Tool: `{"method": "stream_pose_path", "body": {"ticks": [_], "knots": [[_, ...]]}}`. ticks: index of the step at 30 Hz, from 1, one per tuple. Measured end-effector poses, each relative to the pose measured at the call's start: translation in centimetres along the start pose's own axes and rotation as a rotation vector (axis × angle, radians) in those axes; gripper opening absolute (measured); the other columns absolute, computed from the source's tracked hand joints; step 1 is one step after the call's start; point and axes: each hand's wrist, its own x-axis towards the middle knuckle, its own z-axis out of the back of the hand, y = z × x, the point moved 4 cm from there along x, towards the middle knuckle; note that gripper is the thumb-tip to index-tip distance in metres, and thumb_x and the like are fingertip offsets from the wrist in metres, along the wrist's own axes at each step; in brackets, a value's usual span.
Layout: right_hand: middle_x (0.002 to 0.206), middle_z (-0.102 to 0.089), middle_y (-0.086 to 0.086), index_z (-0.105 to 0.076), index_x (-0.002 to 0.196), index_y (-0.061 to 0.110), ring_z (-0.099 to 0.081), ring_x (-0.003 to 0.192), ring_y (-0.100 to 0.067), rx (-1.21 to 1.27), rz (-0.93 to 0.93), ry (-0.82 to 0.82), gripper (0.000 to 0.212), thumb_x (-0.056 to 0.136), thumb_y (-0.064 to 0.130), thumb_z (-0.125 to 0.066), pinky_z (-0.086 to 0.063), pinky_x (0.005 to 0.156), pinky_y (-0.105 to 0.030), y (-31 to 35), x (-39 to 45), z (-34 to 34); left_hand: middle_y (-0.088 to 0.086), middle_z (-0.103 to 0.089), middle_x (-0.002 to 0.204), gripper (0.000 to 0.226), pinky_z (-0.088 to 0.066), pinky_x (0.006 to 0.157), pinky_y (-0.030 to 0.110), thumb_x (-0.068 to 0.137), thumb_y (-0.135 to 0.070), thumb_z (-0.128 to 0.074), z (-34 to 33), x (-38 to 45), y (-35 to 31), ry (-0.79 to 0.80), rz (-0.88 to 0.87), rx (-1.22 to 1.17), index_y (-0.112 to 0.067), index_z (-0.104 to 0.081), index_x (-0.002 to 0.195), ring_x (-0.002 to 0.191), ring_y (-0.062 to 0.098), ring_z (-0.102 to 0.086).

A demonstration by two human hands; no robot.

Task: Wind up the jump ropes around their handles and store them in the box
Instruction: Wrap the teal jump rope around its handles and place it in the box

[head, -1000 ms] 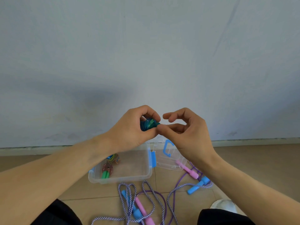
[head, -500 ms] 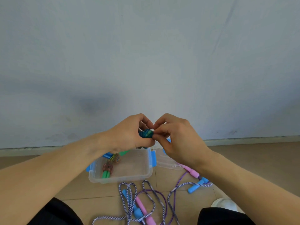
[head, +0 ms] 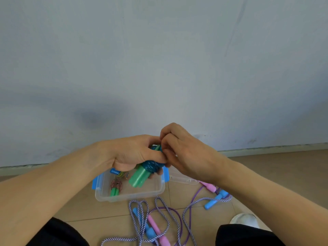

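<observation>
Clear glossy plastic box (head: 160, 189) at lower centre, blue plastic clips. Smooth matt green plastic handles (head: 138, 178) wrapped in shiny teal plastic cord (head: 151, 166). Purple-white braided cloth ropes (head: 160, 204) at bottom, with matt pink and blue handles. Matt painted wall (head: 159, 59) above, scuffed low down; smooth tan floor tiles (head: 284, 171).

Both hands meet above the clear box (head: 160, 189), which sits on the floor. The left hand (head: 132, 154) grips a pair of green handles (head: 139, 177) wound with blue rope (head: 152, 166); the right hand (head: 184, 153) pinches that rope at the bundle's right side. Inside the box lies another wound rope with green handles (head: 115, 189). Just right of the box rests its lid (head: 181, 178). In front of the box, striped and purple ropes (head: 159, 215) with pink and blue handles lie loose.
</observation>
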Motion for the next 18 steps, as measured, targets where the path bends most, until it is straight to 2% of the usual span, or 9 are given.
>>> {"method": "stream_pose_path", "body": {"ticks": [2, 4, 6, 9, 12, 15, 16, 18], "knots": [[0.108, -0.053, -0.009, -0.059, 0.090, 0.003, -0.052, 0.088, -0.019, -0.050, 0.054, -0.006, 0.016, 0.097, 0.012, -0.047, -0.048, 0.080, -0.035, 0.7, -0.1, -0.1, 0.017, -0.066, 0.100, 0.010, -0.054, 0.067, 0.036, 0.092, -0.005, -0.062, -0.5, -0.3, 0.4, 0.109, 0.051, 0.041, -0.004, -0.060, 0.102, 0.080, 0.027, -0.062], [0.108, -0.054, -0.009, -0.059, 0.090, 0.004, -0.052, 0.089, -0.021, -0.070, 0.075, -0.014, 0.019, 0.097, 0.013, -0.043, -0.047, 0.078, -0.038, 1.3, -0.3, -0.2, 0.018, -0.066, 0.103, 0.014, -0.055, 0.066, 0.034, 0.090, -0.009, -0.062, -0.7, -0.5, 0.7, 0.175, 0.095, 0.047, -0.003, -0.059, 0.103, 0.079, 0.027, -0.063], [0.110, -0.052, -0.009, -0.058, 0.092, 0.004, -0.049, 0.090, -0.016, -0.030, 0.040, -0.017, 0.019, 0.096, 0.013, -0.042, -0.045, 0.079, -0.031, 1.3, -0.6, -0.6, 0.019, -0.066, 0.104, 0.015, -0.056, 0.066, 0.033, 0.093, -0.008, -0.060, -0.8, -0.6, 0.8, 0.201, 0.118, 0.047, -0.002, -0.057, 0.106, 0.078, 0.027, -0.063], [0.112, -0.044, -0.004, -0.052, 0.096, 0.007, -0.039, 0.085, -0.003, 0.091, -0.061, -0.030, 0.015, 0.096, 0.015, -0.039, -0.034, 0.079, -0.013, 0.8, -0.7, -1.0, 0.019, -0.066, 0.104, 0.014, -0.056, 0.064, 0.032, 0.097, -0.006, -0.055, -0.9, -0.6, 0.7, 0.176, 0.134, 0.093, -0.004, -0.053, 0.110, 0.074, 0.026, -0.063], [0.107, -0.042, 0.001, -0.050, 0.095, 0.010, -0.042, 0.076, 0.006, 0.211, -0.142, -0.024, 0.015, 0.099, 0.018, -0.037, -0.032, 0.072, -0.005, 0.9, -0.9, -1.5, 0.023, -0.064, 0.106, 0.015, -0.055, 0.065, 0.034, 0.096, -0.009, -0.057, -1.2, -0.7, 0.9, 0.222, 0.177, 0.101, -0.003, -0.052, 0.109, 0.072, 0.026, -0.063], [0.093, -0.049, 0.004, -0.049, 0.091, 0.018, -0.047, 0.069, 0.004, 0.343, -0.291, -0.056, 0.013, 0.101, 0.012, -0.044, -0.036, 0.064, -0.007, 1.1, -1.0, -1.4, 0.020, -0.065, 0.095, 0.011, -0.053, 0.059, 0.031, 0.094, -0.010, -0.060, -1.5, -0.7, 1.0, 0.161, 0.119, 0.020, -0.003, -0.055, 0.101, 0.064, 0.023, -0.062], [0.087, -0.053, 0.004, -0.049, 0.089, 0.019, -0.050, 0.068, 0.000, 0.404, -0.370, -0.087, 0.015, 0.100, 0.010, -0.045, -0.037, 0.062, -0.008, 0.7, -1.0, -1.2, 0.017, -0.066, 0.091, 0.014, -0.053, 0.057, 0.030, 0.092, -0.011, -0.063, -1.4, -0.6, 0.8, 0.109, 0.062, -0.018, -0.004, -0.056, 0.101, 0.062, 0.023, -0.062], [0.077, -0.059, 0.006, -0.052, 0.089, 0.018, -0.054, 0.068, -0.003, 0.467, -0.507, -0.191, 0.016, 0.100, 0.009, -0.046, -0.039, 0.060, -0.009, -0.4, -0.9, -0.3, 0.016, -0.065, 0.097, 0.030, -0.051, 0.053, 0.030, 0.087, -0.019, -0.069, -0.6, -0.7, 0.0, -0.005, -0.058, -0.102, -0.004, -0.056, 0.110, 0.067, 0.026, -0.063]]}}
